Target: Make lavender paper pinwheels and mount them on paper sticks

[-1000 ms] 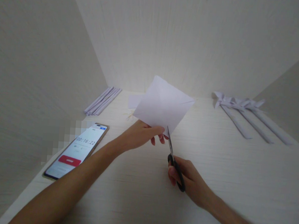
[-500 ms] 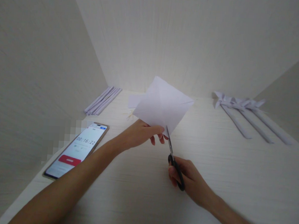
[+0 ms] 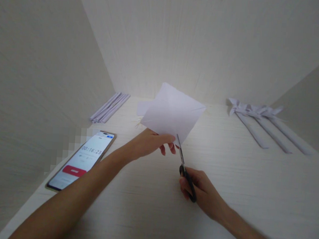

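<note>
White paper is what we see at the centre: a square sheet of paper (image 3: 173, 111) held up off the table (image 3: 253, 183), to the right of the phone (image 3: 82, 160) and farther from us than it. The sheet is tilted so that one corner points down, and faint creases run across it.

The left hand (image 3: 149, 144) reaches in past the right edge of the phone and is pinched closed on the sheet's lower left edge, thumb on the near face and fingers behind. The right hand (image 3: 200, 192), farther right of the phone and nearer to us than the sheet, is closed around the black handles of the scissors (image 3: 185, 168). Their thin blades point up and slightly left, close together, and the tip meets the sheet's bottom corner just beside the left fingertips. We cannot tell whether the blades have bitten into the paper.

The phone lies flat on the pale wooden table, near the left wall, its screen lit with a timer and a red button. Beyond the phone, toward the back wall, lies a bundle of rolled paper sticks (image 3: 110, 107). A small scrap of paper (image 3: 142, 107) lies right of that bundle, partly hidden by the sheet. Well to the right of the phone, across the table, several paper pinwheels (image 3: 259, 122) on paper stems lie side by side.
</note>
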{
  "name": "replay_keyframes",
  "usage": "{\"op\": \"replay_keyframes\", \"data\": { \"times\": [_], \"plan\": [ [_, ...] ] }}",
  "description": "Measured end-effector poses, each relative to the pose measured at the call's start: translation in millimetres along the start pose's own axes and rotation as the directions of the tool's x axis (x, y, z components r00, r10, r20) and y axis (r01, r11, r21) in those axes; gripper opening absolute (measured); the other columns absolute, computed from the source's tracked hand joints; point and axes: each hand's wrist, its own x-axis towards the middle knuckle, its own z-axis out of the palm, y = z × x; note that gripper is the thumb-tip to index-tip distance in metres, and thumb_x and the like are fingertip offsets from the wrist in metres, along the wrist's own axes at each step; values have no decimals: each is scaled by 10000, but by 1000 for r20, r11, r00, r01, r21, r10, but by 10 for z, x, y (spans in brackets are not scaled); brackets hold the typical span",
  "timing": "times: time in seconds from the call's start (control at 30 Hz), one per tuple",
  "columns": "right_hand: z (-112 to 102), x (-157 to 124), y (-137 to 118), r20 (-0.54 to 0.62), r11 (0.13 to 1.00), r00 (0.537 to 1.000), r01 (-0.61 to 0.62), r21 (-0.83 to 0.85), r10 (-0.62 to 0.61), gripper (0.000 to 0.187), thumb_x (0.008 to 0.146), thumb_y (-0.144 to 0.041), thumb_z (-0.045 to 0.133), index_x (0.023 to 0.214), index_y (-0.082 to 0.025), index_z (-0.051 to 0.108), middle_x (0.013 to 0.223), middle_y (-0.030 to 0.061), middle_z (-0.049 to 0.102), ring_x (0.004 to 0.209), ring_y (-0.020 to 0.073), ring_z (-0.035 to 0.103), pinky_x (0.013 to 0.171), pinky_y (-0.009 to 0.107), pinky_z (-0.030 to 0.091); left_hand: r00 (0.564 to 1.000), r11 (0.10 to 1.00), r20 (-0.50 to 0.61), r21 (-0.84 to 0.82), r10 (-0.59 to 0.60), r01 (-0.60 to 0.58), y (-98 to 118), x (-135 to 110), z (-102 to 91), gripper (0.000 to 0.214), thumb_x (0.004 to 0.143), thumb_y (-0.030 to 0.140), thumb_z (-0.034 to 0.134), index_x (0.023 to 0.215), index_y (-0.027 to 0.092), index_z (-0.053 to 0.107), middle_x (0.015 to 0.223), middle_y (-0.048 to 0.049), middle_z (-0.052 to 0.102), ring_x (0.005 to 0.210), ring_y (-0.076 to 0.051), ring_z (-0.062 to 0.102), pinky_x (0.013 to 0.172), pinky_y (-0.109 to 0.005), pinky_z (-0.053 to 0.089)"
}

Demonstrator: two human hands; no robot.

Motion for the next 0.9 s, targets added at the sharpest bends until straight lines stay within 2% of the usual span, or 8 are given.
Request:
{"op": "replay_keyframes", "data": {
  "times": [0.23,0.33,0.53,0.9],
  "plan": [
    [-8,-2,-28,1,999,1000,21,-34,-21,345,798,-415,412,553,-172,406,480,-31,415,451,75,371,427,202,292,1000,1000,17,-7,15,-15,-14,0,-14,170,676,209,460,666,94,585,631,-48,594,586,-124,550,449,-207,412],
    [-4,-5,-47,2,999,999,39,-36,-39,353,802,-427,399,557,-172,410,491,-25,419,465,81,377,442,209,297,999,1000,35,10,-11,11,-11,-3,5,164,673,210,459,664,95,576,633,-49,592,586,-124,547,454,-210,420],
    [2,-6,-107,-19,997,997,75,1,-75,403,786,-496,380,548,-172,412,525,-16,411,500,93,379,469,225,299,994,998,92,9,-65,65,-26,-1,74,177,664,211,457,529,110,509,620,-53,584,571,-106,530,458,-200,420],
    [11,-10,-98,-28,997,997,71,24,-70,417,777,-523,383,559,-170,428,526,-14,416,505,98,386,470,225,309,990,995,116,-41,-85,91,-44,-8,106,175,648,220,463,508,118,486,606,-52,574,574,-115,531,454,-209,416]
  ]
}}
